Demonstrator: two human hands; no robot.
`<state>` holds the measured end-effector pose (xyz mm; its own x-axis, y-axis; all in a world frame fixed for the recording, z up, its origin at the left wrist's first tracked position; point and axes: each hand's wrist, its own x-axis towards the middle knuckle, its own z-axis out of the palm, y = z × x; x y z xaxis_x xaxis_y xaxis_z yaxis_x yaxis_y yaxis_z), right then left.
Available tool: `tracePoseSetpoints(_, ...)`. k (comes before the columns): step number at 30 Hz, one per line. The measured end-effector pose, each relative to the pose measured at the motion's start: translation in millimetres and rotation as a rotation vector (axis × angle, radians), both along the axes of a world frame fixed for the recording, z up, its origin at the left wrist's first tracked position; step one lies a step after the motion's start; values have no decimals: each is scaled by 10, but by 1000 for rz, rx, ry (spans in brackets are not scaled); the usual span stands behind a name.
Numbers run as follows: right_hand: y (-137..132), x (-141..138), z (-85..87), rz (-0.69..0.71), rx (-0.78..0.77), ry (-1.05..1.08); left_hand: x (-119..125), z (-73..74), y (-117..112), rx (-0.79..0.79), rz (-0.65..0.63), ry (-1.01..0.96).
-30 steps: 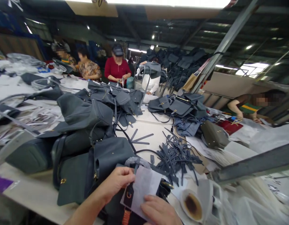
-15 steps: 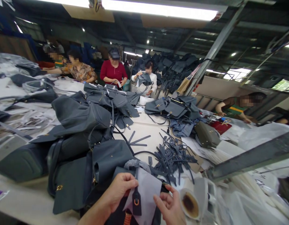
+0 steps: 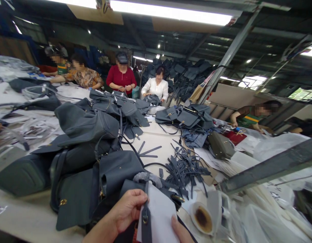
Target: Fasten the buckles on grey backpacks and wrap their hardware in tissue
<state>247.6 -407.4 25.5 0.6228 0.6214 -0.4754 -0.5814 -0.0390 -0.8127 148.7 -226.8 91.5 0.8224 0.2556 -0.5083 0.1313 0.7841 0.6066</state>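
At the bottom centre, my left hand point(image 3: 129, 207) pinches a dark blue-grey strap point(image 3: 146, 221) between thumb and fingertips. The strap carries a small gold metal fitting and runs down in front of a white sheet point(image 3: 161, 212). My right hand point(image 3: 181, 231) has its thumb on the sheet's right edge; its other fingers are hidden below. Underneath lies a dark bag with a grey plastic-wrapped handle point(image 3: 151, 178) showing above the sheet. A gold-edged dark piece point(image 3: 178, 199) sticks out at its right.
Dark handbags point(image 3: 87, 125) are heaped at left and centre. Loose dark straps point(image 3: 185, 170) lie in a pile at centre right, near a round container with brown residue point(image 3: 203, 218). A metal beam point(image 3: 272, 165) crosses at right. Several co-workers stand around the table.
The strap now hangs lower, its end out of frame. My right hand has shifted down, its fingers going out of sight. Across the table, a co-worker in white has lowered a bag.
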Motion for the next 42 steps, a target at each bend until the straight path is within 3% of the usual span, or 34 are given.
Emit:
tracePoseSetpoints(4, 136, -27, 102, -26, 82, 124, -16, 56, -25, 93, 6, 1)
tracePoseSetpoints(9, 217, -83, 95, -13, 147, 136, -9, 106, -7, 285, 7, 55)
tracePoseSetpoints(14, 324, -81, 89, -22, 180, 180, 24, 80, -1, 446, 45, 110)
tracePoseSetpoints(24, 350, -102, 239, 123, 203, 298, 90, -22, 33, 713, 188, 174)
tracePoseSetpoints(27, 372, -119, 145, 82, 207, 136, 109, -18, 28, 737, 210, 183)
tracePoseSetpoints(32, 527, -144, 24, -37, 53, -154, 110, 114, 1, 871, 244, 197)
tracePoseSetpoints(34, 558, -132, 26, -54, 29, -159, 74, 137, 9, 801, 243, 154)
tracePoseSetpoints(36, 549, -114, 33, -56, 20, -152, 16, 123, 32, 593, 199, 115)
tracePoseSetpoints(39, 504, -99, 34, -51, 18, -162, -68, 71, 66, 331, 22, 141)
tracePoseSetpoints(42, 477, -106, 45, -14, 14, -178, -87, 32, 53, 390, -102, 206)
